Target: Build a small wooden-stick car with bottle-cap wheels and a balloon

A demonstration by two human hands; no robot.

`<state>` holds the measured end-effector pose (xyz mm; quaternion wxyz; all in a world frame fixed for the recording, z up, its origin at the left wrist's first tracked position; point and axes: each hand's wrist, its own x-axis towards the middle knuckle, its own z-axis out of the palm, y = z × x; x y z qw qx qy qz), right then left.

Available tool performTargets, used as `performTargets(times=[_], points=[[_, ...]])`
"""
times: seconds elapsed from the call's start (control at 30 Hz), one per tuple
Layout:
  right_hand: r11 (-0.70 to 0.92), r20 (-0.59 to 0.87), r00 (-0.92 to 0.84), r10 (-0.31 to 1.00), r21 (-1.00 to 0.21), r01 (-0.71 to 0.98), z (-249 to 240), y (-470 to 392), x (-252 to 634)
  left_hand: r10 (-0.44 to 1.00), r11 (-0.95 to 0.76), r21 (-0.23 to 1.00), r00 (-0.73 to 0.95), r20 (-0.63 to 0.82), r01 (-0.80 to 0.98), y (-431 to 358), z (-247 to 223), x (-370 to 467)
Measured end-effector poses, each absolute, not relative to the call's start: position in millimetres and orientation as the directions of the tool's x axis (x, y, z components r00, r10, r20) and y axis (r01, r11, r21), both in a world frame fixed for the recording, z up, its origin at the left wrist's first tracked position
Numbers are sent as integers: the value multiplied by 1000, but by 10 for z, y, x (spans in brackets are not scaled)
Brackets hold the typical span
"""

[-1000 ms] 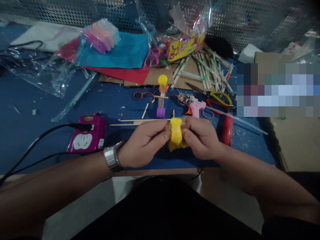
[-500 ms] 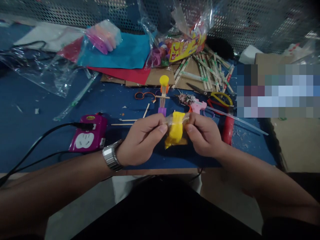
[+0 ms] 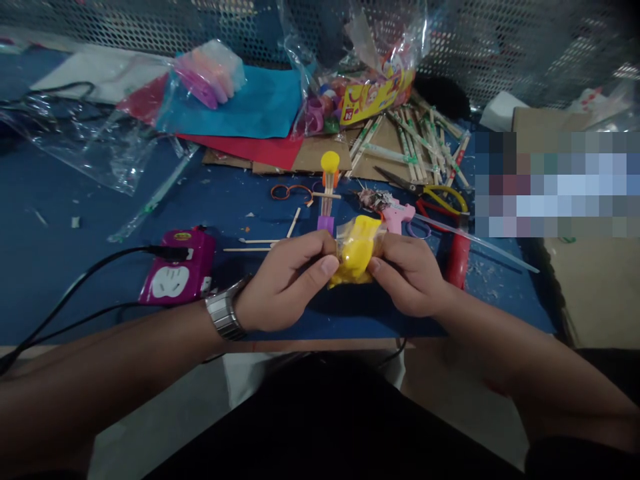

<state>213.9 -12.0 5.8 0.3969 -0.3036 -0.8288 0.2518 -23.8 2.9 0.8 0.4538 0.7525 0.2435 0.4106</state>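
A small clear bag with yellow clay [image 3: 357, 253] in it hangs between my two hands over the front of the blue table. My left hand [image 3: 295, 280] pinches its left side with thumb and fingers; the wrist wears a silver watch. On the right side my right hand [image 3: 410, 273] grips the bag the same way. Just behind the bag stands a small stick model [image 3: 328, 190] with a yellow round top and a purple base. Thin wooden sticks [image 3: 255, 249] lie beside my left hand.
A purple power socket [image 3: 177, 267] with black cables sits at the left. Behind my right hand are a pink glue gun [image 3: 399, 215], scissors [image 3: 443, 200] and a red cylinder [image 3: 457, 259]. Coloured sheets [image 3: 235, 110], wrapped chopsticks [image 3: 420, 143] and plastic bags lie farther back. Cardboard [image 3: 590, 287] is at the right.
The yellow clay looks wider and fuller in the bag, and my fingers have shifted slightly on its sides. Both hands still hold the bag.
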Motion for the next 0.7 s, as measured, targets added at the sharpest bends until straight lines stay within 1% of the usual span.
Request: performTargets(times=[0.2, 0.33, 0.4, 0.5, 0.57, 0.7], points=[[739, 551, -520, 653, -614, 277, 47, -118, 2118, 713, -489, 872, 572, 405, -7, 42, 19, -246], [750, 553, -534, 639, -602, 274, 60, -130, 2113, 732, -492, 869, 566, 378, 57, 52, -11, -257], [746, 542, -545, 639, -610, 267, 71, -132, 2122, 743, -482, 874, 557, 371, 61, 45, -27, -259], [732, 528, -549, 648, -632, 256, 88, -131, 2134, 759, -499, 865, 509, 405, 56, 24, -30, -255], [722, 525, -532, 664, -636, 272, 92, -139, 2126, 775, -511, 856, 477, 415, 84, 11, -21, -245], [717, 519, -518, 680, -617, 324, 79, -179, 2066, 743, -546, 830, 520, 420, 110, -12, -7, -217]])
